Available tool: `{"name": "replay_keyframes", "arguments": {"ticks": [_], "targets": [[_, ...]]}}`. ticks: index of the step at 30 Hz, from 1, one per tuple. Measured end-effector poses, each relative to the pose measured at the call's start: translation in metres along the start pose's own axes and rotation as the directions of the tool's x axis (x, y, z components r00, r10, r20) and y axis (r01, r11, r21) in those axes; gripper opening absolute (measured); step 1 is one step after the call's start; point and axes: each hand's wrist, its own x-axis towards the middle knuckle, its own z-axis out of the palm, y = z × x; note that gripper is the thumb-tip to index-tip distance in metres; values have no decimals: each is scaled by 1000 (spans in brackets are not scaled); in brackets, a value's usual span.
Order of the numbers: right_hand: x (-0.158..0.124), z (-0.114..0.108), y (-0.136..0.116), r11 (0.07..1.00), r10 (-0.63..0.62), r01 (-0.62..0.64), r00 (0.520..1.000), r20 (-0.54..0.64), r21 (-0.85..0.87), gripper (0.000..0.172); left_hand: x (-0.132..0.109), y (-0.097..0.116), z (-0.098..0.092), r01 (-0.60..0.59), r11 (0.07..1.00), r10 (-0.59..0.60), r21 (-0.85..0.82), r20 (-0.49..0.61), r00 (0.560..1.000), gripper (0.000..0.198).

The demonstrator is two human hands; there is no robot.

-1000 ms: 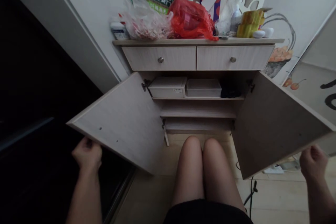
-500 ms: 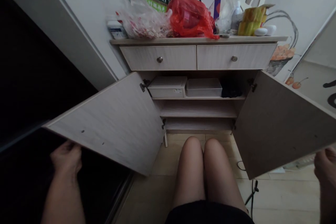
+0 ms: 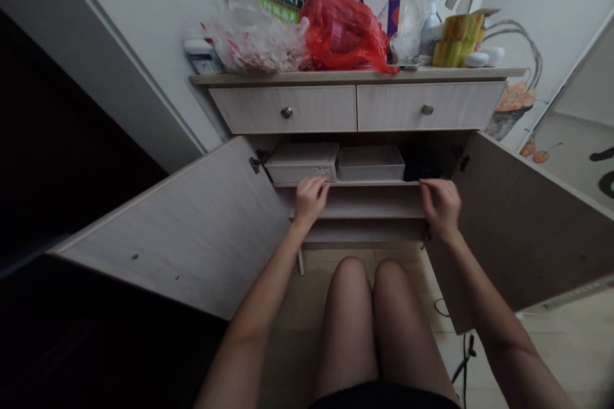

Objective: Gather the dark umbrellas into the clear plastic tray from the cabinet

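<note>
My left hand [image 3: 311, 198] reaches to the front edge of the upper shelf [image 3: 355, 183], its fingertips just below the white storage box [image 3: 300, 165]. It is open with loosely bent fingers and holds nothing; whether it touches the shelf I cannot tell. My right hand [image 3: 442, 206], also open and without anything in it, is at the right end of that shelf, below a dark, soft-looking bundle [image 3: 418, 165]. Between the hands, a translucent plastic box [image 3: 371, 165] stands beside the white box inside the cabinet.
The left cabinet door [image 3: 187, 230] and right cabinet door [image 3: 537, 230] stand swung out on both sides. Above are two drawers with round knobs. On top lie a red plastic bag [image 3: 343, 32], a clear bag [image 3: 263, 45] and yellow tape rolls [image 3: 458, 39]. A black cable [image 3: 464, 364] lies on the floor.
Both hands have left the outer edges of the cabinet doors and moved inward to the upper shelf. The doors stay open, the left one a little wider.
</note>
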Motion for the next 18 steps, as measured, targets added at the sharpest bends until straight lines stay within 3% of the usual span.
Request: {"name": "replay_keyframes", "arguments": {"ticks": [4, 7, 9, 12, 18], "targets": [[64, 90, 22, 979, -18, 85, 940, 340, -185, 33, 63, -2, 75, 0, 999, -17, 50, 333, 943, 19], [85, 126, 45, 930, 9, 186, 851, 525, -318, 29, 87, -6, 108, 31, 991, -87, 133, 441, 893, 17], [89, 138, 57, 903, 50, 214, 810, 585, -373, 25, 94, -10, 122, 44, 987, -110, 154, 453, 885, 18], [92, 149, 66, 891, 90, 205, 795, 600, -406, 22, 98, -18, 134, 70, 980, -152, 187, 471, 869, 24], [96, 145, 75, 883, 27, 260, 804, 594, -392, 27, 94, -25, 128, 73, 991, -119, 117, 461, 880, 31]]}}
